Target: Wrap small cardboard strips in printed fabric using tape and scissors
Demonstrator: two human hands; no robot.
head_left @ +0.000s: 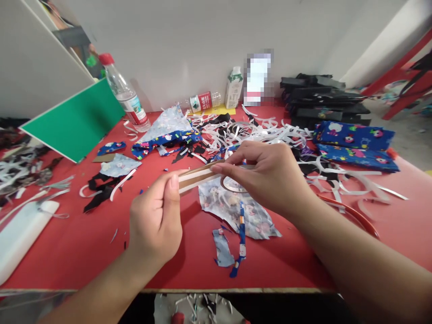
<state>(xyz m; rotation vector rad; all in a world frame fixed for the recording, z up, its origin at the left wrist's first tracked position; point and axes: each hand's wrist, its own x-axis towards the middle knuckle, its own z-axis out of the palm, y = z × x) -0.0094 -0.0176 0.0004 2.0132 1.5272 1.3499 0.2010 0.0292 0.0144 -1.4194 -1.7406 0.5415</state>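
Note:
My left hand (155, 222) pinches the near end of a narrow brown cardboard strip (197, 176) with white tape stripes along it. My right hand (265, 173) grips the far end of the same strip, fingers curled round it. The strip hangs level above the red table (84, 252). Under my right hand lies a roll of tape (232, 184), resting on a pale printed fabric scrap (236, 211). A small blue-edged fabric offcut (224, 249) lies nearer the table's front edge.
White paper strips (270, 130) and black scraps litter the table's middle. A green board (76, 121), a plastic bottle (124, 94), a milk carton (234, 87), stacked black pieces (320, 96), folded blue printed fabric (354, 141) and a white object (20, 234) ring the work area.

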